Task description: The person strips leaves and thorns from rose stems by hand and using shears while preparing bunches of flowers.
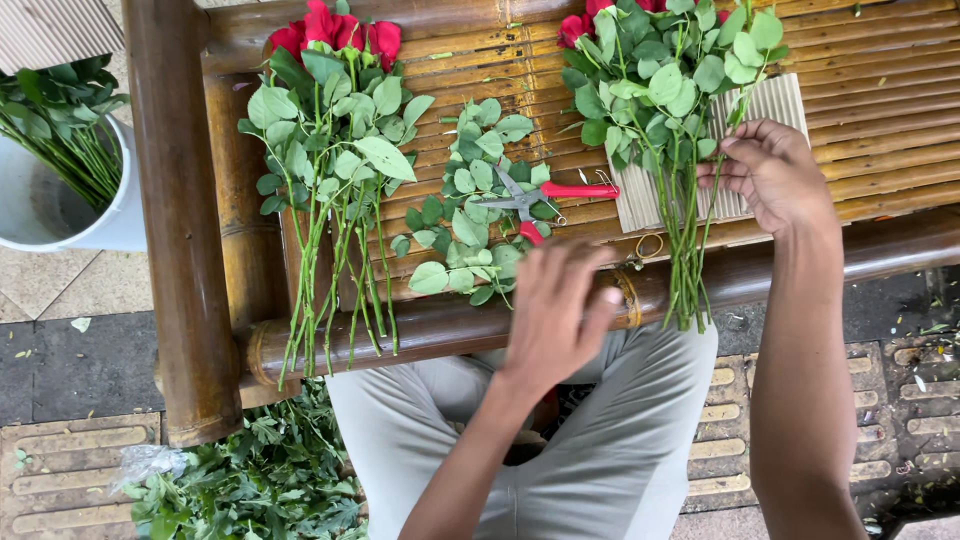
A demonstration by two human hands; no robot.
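My right hand grips the stem of a rose at the right side of a bunch of red roses, which lies on a ribbed cardboard sheet on the bamboo bench. My left hand hovers with fingers apart over the bench's front rail, just below red-handled pruning shears and near rubber bands. The shears rest on a pile of cut leaves. A second bunch of red roses lies at the left, its stems hanging over the rail.
A white bucket with green stems stands at the far left on the pavement. Stripped leaves are heaped on the ground below the bench. A thick bamboo post runs down the left side. My grey-trousered legs are under the rail.
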